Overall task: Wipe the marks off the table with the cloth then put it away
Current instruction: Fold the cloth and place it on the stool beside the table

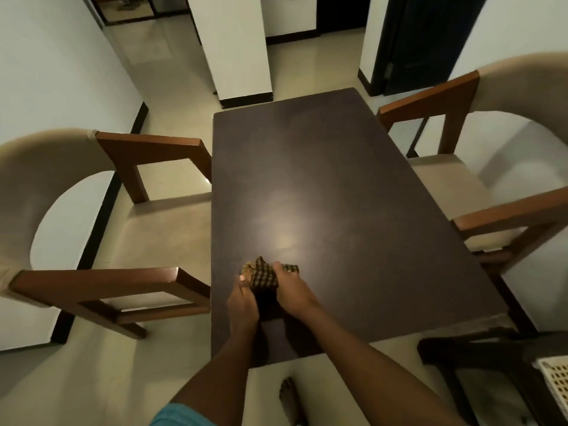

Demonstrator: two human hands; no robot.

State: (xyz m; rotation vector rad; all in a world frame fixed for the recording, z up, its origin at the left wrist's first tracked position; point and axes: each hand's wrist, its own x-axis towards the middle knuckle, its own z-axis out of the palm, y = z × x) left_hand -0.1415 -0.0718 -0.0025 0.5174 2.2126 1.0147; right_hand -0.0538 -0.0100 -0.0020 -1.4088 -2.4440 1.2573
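A dark brown rectangular table (322,179) stretches away from me. Near its front left part, a small yellow-and-dark checked cloth (262,273) is bunched up between both hands. My left hand (242,299) grips its left side and my right hand (293,287) grips its right side. The lower part of the cloth is hidden in shadow between my hands. A pale sheen shows on the tabletop just beyond the cloth; I cannot make out distinct marks.
A beige armchair with wooden arms (123,229) stands close on the left, another armchair (479,179) on the right. A dark stool (479,358) and a white perforated basket (556,379) are at the lower right. My bare foot (289,395) is on the tiled floor.
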